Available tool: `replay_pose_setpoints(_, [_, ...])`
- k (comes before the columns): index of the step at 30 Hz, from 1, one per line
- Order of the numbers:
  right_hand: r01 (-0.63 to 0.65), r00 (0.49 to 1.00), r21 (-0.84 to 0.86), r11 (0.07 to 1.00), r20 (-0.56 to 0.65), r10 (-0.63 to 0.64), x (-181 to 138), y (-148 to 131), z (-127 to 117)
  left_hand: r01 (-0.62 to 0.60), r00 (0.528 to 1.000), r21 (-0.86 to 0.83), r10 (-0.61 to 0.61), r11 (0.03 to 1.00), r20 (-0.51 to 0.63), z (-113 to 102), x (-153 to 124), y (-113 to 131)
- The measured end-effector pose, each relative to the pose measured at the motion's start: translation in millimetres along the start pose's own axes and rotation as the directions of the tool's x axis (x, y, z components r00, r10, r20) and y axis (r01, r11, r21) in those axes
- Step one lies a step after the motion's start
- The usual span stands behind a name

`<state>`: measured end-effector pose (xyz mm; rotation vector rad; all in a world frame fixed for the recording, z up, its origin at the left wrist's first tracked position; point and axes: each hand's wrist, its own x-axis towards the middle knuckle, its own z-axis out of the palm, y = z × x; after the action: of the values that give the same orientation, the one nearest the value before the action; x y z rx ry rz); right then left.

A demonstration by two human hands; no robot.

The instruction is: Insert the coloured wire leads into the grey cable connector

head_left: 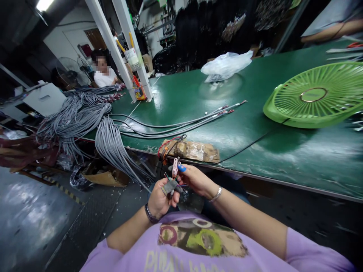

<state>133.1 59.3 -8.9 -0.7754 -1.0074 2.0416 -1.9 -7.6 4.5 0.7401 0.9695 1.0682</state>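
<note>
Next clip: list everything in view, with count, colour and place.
table: one, green, across the middle and right
fan grille: one, light green, on the table at right
plastic bag: one, white, far side of the table
cable bundle: one heap, grey, hanging over the table's left end
loose cables: a few, grey, lying on the table
cardboard: one piece, brown, at the table's near edge
posts: two, white, rising from the table's far left
other person: one, white top, seated beyond the bundle
cable end: one, grey with coloured wires, in the left hand
connector: one, whitish, pinched by the right hand
left hand: closed on the cable end
right hand: blue fingertip, on the connector
</note>
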Motion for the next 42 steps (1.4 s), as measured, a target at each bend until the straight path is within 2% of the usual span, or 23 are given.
replay_pose_setpoints(3, [0.197,0.965,-0.187,0.962,-0.136,-0.224,3.8,3.8,2.6,0.015,1.000,-0.015,-0.015,1.000,-0.009,-1.9,5.5,1.5])
replay_pose_setpoints(5, [0.247,0.948,-0.188,0.950,-0.156,-0.278,6.7,7.2,3.0,0.027,1.000,-0.024,-0.027,0.999,0.001,-5.2,8.6,-0.1])
replay_pose_setpoints(10, [0.123,0.992,0.190,0.974,-0.063,-0.113,13.0,10.6,4.4,0.060,0.998,-0.048,-0.058,0.997,0.035,-11.5,11.7,-5.8])
replay_pose_setpoints(13, [0.109,0.992,0.293,0.950,-0.086,-0.088,14.7,9.5,5.8,0.084,0.996,-0.049,-0.082,0.995,0.037,-11.4,11.7,-6.7])
replay_pose_setpoints(18, [0.113,0.990,0.316,0.942,-0.116,-0.080,15.0,9.9,6.1,0.088,0.996,-0.036,-0.087,0.996,0.023,-8.5,11.2,-5.0])
replay_pose_setpoints(28, [-0.043,0.999,0.397,0.917,0.039,0.029,6.7,10.6,1.7,0.005,0.999,-0.003,-0.005,1.000,-0.044,-1.3,-3.5,-5.5])
replay_pose_setpoints(34, [0.012,0.999,0.361,0.933,-0.050,0.006,3.7,4.4,7.1,-0.084,0.988,-0.054,0.076,0.995,-0.136,4.0,-6.5,-8.9])
replay_pose_setpoints(42, [0.004,0.999,0.411,0.912,-0.048,0.018,6.6,4.9,11.9,-0.061,0.989,-0.099,0.047,0.993,-0.139,5.5,-0.6,-8.8])
